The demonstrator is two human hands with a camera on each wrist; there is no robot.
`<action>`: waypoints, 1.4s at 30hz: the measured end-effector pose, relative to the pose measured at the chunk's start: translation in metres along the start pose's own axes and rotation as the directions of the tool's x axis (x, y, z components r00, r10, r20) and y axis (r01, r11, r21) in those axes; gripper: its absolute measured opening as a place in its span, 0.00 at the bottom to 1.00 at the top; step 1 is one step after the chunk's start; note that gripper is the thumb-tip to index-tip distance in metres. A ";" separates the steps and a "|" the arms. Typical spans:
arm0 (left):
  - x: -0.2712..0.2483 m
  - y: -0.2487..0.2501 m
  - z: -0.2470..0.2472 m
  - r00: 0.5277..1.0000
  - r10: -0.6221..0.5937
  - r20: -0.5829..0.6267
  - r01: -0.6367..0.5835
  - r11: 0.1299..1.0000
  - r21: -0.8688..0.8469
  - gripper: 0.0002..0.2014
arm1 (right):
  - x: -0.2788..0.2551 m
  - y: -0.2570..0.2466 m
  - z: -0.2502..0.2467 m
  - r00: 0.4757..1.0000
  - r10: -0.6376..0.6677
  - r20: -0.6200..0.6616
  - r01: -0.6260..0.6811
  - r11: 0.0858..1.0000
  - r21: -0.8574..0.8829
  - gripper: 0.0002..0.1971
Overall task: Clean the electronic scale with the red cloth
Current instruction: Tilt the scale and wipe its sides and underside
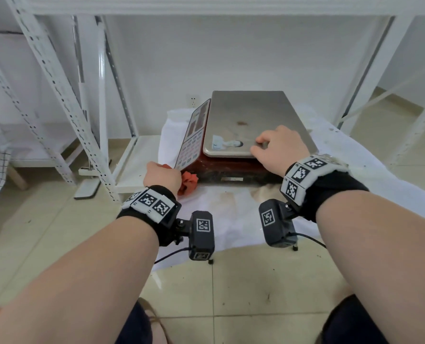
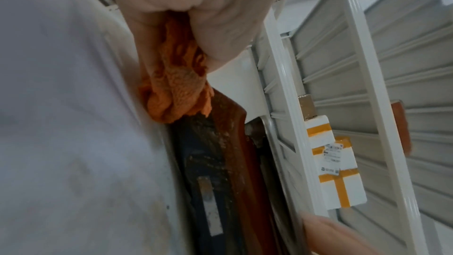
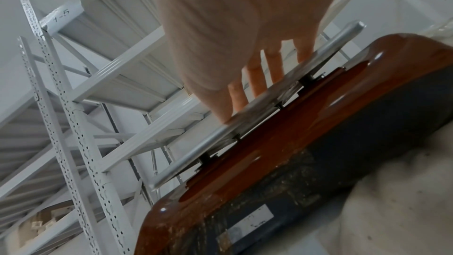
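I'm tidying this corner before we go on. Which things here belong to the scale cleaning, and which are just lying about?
Part of the job:
- electronic scale, its steel platter stained
- red cloth, gripped by the left hand at the scale's corner
- right hand, resting on the platter

Just lying about:
- white sheet under the scale
- white shelving racks
- taped white parcels

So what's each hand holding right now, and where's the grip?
The left hand grips the bunched red cloth by its upper part, against the scale's near left corner. The right hand holds nothing; its fingers rest on the weighing platter's near edge.
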State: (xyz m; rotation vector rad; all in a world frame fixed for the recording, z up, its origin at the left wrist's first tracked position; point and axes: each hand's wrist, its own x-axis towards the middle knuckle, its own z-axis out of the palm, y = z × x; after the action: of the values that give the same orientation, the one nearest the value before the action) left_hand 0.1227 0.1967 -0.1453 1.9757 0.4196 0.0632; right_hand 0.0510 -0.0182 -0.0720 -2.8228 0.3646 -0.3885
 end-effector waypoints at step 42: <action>-0.031 0.005 0.022 0.983 -0.156 0.096 0.183 0.824 -0.536 0.14 | 0.001 0.021 0.004 0.992 -0.123 0.009 0.122 0.992 0.029 0.17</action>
State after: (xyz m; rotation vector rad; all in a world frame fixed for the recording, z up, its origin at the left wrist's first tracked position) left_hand 0.1005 0.1654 -0.1461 1.3679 0.4835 0.0174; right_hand 0.0487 -0.0372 -0.0818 -2.8260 0.1826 -0.4009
